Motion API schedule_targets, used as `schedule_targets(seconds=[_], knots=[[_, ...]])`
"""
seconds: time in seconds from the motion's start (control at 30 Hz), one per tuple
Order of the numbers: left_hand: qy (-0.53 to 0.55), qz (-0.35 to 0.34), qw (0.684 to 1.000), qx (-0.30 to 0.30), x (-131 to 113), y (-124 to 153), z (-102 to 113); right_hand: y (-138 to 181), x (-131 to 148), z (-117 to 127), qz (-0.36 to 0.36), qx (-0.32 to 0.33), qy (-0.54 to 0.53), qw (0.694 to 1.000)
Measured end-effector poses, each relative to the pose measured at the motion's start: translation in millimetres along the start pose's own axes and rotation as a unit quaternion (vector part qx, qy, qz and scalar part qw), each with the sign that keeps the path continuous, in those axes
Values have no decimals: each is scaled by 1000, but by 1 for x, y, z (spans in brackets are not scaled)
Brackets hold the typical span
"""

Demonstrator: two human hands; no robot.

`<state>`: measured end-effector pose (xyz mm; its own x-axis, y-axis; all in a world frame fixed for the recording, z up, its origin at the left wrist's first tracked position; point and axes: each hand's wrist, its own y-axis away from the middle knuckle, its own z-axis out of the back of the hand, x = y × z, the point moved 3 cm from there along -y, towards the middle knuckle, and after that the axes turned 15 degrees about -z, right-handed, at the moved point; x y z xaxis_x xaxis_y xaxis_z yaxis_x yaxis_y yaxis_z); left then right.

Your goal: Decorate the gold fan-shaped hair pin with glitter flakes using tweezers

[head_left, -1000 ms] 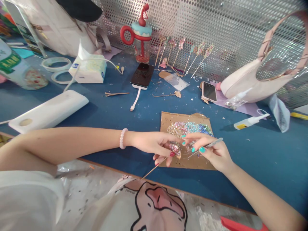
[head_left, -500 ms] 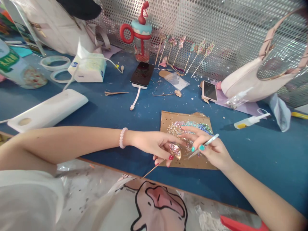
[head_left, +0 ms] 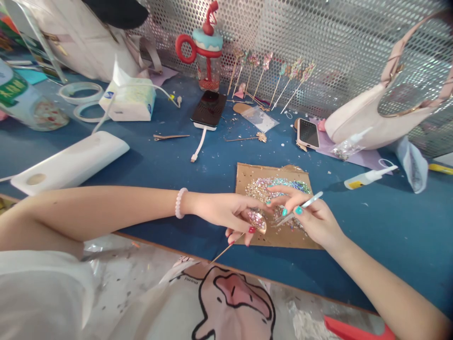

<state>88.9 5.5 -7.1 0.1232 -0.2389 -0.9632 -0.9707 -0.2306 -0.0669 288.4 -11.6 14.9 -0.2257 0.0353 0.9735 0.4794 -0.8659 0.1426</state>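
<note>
My left hand (head_left: 230,213) is closed round a hairpin (head_left: 226,248) with a fan-shaped head covered in pink and gold sparkling bits. The pin's thin shaft points down and left, past the table's front edge. Between thumb and fingers my right hand (head_left: 314,219) grips silver tweezers (head_left: 300,208), their tips close to the right of the fan head. Whether the tips hold a bit is too small to tell. Beneath both hands lies a piece of cardboard (head_left: 244,174), strewn with small glittering rhinestones (head_left: 269,186) in pink, gold, blue and green.
Behind the cardboard lie another hairpin (head_left: 261,137), a hair clip (head_left: 171,137), a black phone (head_left: 209,107) and a smaller phone (head_left: 307,133). A glue bottle (head_left: 370,178) and a white handbag (head_left: 371,118) are at right. Several decorated sticks (head_left: 265,71) stand by the mesh panel.
The tweezers have risen slightly and their tips have shifted a little over the cardboard. My left hand and the hairpin stay almost where they were.
</note>
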Motion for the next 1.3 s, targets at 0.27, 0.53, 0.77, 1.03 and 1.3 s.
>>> schedule_targets(seconds=[0.27, 0.53, 0.77, 1.03, 1.3], knots=[[-1, -1, 1000, -12, 0, 0, -1, 2, -3, 1, -17, -18, 4, 1000], [-4, -5, 1000, 0, 0, 0, -1, 0, -1, -1, -18, 0, 46, 999], [16, -3, 1000, -15, 4, -1, 0, -10, 15, 36, 55, -165, 228, 958], [12, 4, 1000, 6, 7, -1, 1, -99, 3, 160, -109, -331, 487, 801], [-10, 12, 1000, 15, 7, -1, 1, -108, -16, 187, -155, -350, 539, 750]])
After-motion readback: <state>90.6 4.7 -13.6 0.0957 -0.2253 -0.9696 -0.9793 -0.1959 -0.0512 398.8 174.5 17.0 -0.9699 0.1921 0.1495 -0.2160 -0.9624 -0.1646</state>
